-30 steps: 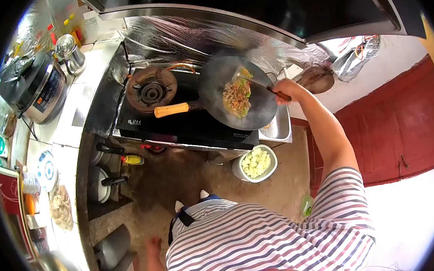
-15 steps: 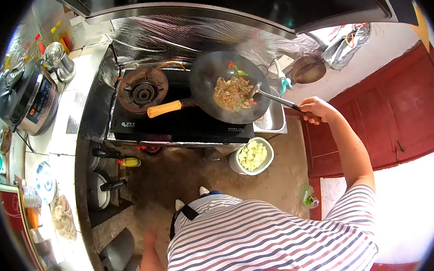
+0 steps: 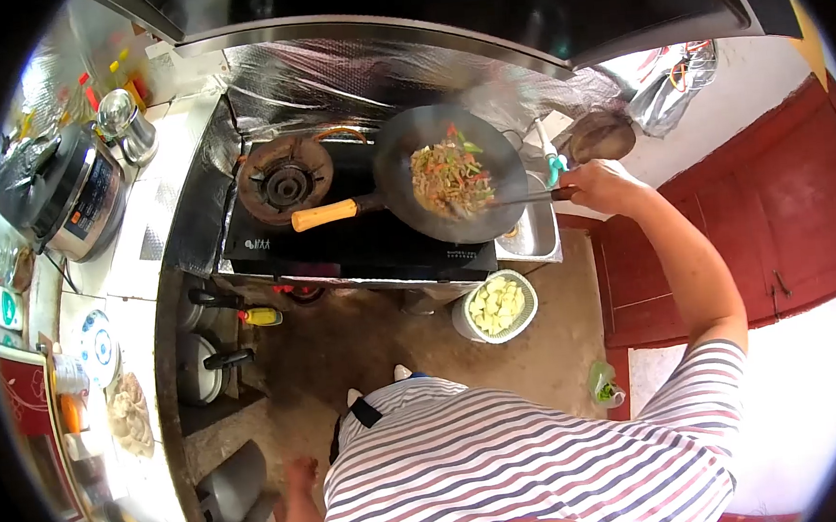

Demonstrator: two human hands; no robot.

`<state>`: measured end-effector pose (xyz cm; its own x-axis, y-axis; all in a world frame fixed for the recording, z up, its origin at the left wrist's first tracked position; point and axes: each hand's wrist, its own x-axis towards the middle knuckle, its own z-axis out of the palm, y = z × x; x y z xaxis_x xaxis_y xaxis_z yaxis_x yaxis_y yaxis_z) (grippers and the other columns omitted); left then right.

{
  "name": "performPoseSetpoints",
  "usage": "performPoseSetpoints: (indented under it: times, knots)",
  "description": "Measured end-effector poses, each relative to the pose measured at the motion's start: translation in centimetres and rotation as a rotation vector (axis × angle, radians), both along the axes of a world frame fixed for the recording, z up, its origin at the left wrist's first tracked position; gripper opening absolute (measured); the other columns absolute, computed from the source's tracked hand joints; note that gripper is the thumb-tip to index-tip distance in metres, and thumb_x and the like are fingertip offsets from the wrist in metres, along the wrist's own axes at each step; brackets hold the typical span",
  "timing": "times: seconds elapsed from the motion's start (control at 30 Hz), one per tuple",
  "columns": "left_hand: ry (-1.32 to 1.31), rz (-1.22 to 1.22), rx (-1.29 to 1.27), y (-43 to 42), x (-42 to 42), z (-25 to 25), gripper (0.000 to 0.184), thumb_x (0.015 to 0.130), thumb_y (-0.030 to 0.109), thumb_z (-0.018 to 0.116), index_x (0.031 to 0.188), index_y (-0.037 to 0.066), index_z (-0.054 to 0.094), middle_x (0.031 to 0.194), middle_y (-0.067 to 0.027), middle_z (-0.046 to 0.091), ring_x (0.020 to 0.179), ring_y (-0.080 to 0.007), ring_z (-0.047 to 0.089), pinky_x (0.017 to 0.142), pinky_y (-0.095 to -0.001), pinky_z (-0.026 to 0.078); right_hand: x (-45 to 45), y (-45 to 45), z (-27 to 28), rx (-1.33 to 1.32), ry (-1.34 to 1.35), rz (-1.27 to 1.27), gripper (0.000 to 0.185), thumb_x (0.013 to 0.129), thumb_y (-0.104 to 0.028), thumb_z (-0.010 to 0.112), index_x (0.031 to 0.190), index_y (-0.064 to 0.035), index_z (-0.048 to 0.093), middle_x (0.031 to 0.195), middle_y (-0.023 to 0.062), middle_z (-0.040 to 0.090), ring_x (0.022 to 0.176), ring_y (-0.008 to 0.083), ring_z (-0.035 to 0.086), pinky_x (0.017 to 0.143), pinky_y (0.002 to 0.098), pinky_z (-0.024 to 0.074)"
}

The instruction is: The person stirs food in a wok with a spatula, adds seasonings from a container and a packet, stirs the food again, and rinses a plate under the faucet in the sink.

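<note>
My right hand [image 3: 603, 188] is wrapped round the dark handle of a wok spatula [image 3: 529, 197]. Its metal shaft reaches left into the wok [image 3: 398, 162], and its head is buried in the food. Chopped stir-fry [image 3: 451, 178] with green and red pieces lies in the wok, steaming faintly. The wok sits on the right side of the black gas stove [image 3: 341, 247], its wooden handle [image 3: 324, 215] pointing left with no hand on it. Low by my side hangs my left hand [image 3: 301, 472], away from the stove; its fingers are too indistinct to read.
A bare burner [image 3: 286, 181] lies left of the wok. Right of the stove is a metal sink [image 3: 536, 230]. A white basket [image 3: 497, 306] of pale cut pieces stands below the stove's front edge. A rice cooker [image 3: 74, 191] occupies the left counter. The range hood [image 3: 375, 29] overhangs the stove.
My right hand has moved up, and the spatula has swung lower and deeper into the food, which is now spread and turned. My left hand has shifted slightly. The whole view has moved a little.
</note>
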<state>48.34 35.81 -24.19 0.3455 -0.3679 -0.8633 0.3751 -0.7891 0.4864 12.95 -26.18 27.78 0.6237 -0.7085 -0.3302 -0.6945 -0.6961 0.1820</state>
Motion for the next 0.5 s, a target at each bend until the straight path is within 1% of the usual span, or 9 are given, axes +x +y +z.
performPoseSetpoints:
  times: [0.03,0.1,0.2,0.3,0.37,0.4,0.43,0.47,0.5]
  knots:
    - [-0.034,0.009,0.085,-1.6,-0.8,3.0,0.020,0.078,0.027,0.052,0.073,0.009,0.057,0.059,-0.0054,0.054,0.048,-0.0156,0.049,0.041,-0.0316,0.039,1.8,1.0,0.9,-0.023,0.210,0.027,0.018,0.074,-0.015,0.054,0.091,-0.0135,0.062,0.079,0.0117,0.063,0.083,0.0272,0.061,0.067,0.0422,0.0472]
    - [-0.064,0.022,0.167,-3.2,-1.5,5.3,0.016,0.077,0.024,0.054,0.072,0.010,0.057,0.059,-0.0044,0.054,0.048,-0.0154,0.049,0.042,-0.0308,0.039,3.4,2.1,-0.6,-0.118,0.323,0.184,0.015,0.075,-0.015,0.055,0.086,-0.0149,0.065,0.080,0.0089,0.064,0.079,0.0262,0.062,0.064,0.0396,0.0487]
    - [-0.270,-0.165,-0.137,-3.5,-1.6,5.1,0.012,0.074,0.019,0.059,0.074,0.007,0.057,0.058,-0.0049,0.054,0.047,-0.0140,0.049,0.041,-0.0297,0.039,5.7,1.5,-7.6,-0.123,0.399,0.245,0.013,0.074,-0.013,0.055,0.084,-0.0119,0.064,0.081,0.0080,0.065,0.078,0.0256,0.064,0.063,0.0368,0.0502]
    - [-0.257,-0.113,-0.163,-4.4,-2.0,5.3,0.017,0.075,0.023,0.058,0.074,0.006,0.058,0.058,-0.0051,0.055,0.045,-0.0136,0.049,0.040,-0.0290,0.039,7.2,0.8,-12.1,-0.230,0.256,0.242,0.013,0.073,-0.013,0.057,0.083,-0.0089,0.064,0.084,0.0092,0.066,0.080,0.0263,0.064,0.064,0.0364,0.0507]
    - [-0.254,-0.134,-0.167,-4.8,-2.1,6.1,0.018,0.076,0.023,0.057,0.073,0.006,0.057,0.058,-0.0055,0.055,0.045,-0.0138,0.049,0.041,-0.0293,0.039,7.3,-1.0,-12.1,-0.328,0.095,0.065,0.014,0.073,-0.014,0.057,0.083,-0.0069,0.064,0.087,0.0122,0.065,0.082,0.0263,0.064,0.063,0.0378,0.0509]
    - [-0.242,-0.165,-0.168,-5.1,-2.3,6.9,0.019,0.078,0.023,0.055,0.072,0.005,0.057,0.058,-0.0059,0.055,0.045,-0.0141,0.049,0.041,-0.0296,0.039,6.1,-3.6,-12.3,-0.270,0.079,-0.067,0.016,0.074,-0.014,0.055,0.086,-0.0089,0.065,0.086,0.0122,0.065,0.080,0.0260,0.064,0.063,0.0385,0.0510]
    - [-0.292,-0.199,-0.135,-5.9,-2.7,9.0,0.018,0.078,0.021,0.055,0.072,0.004,0.057,0.058,-0.0065,0.055,0.046,-0.0147,0.049,0.041,-0.0305,0.040,4.8,-4.9,-11.4,-0.174,-0.058,-0.157,0.019,0.077,-0.020,0.053,0.089,-0.0089,0.063,0.079,0.0172,0.063,0.074,0.0299,0.063,0.061,0.0409,0.0501]
    - [-0.312,-0.217,-0.140,-5.5,-2.7,7.9,0.018,0.078,0.021,0.055,0.072,0.004,0.057,0.058,-0.0063,0.055,0.046,-0.0146,0.050,0.042,-0.0304,0.040,1.9,-9.1,-13.8,-0.112,-0.189,-0.202,0.017,0.078,-0.018,0.053,0.085,-0.0071,0.063,0.070,0.0146,0.062,0.062,0.0256,0.062,0.052,0.0373,0.0478]
    - [-0.324,-0.227,-0.139,-4.1,-2.7,5.7,0.018,0.078,0.021,0.056,0.072,0.004,0.057,0.058,-0.0062,0.055,0.047,-0.0145,0.050,0.042,-0.0304,0.040,0.3,-9.0,-12.9,0.218,-0.569,-0.472,0.016,0.079,-0.018,0.053,0.082,-0.0046,0.061,0.059,0.0083,0.057,0.045,0.0179,0.053,0.039,0.0324,0.0404]
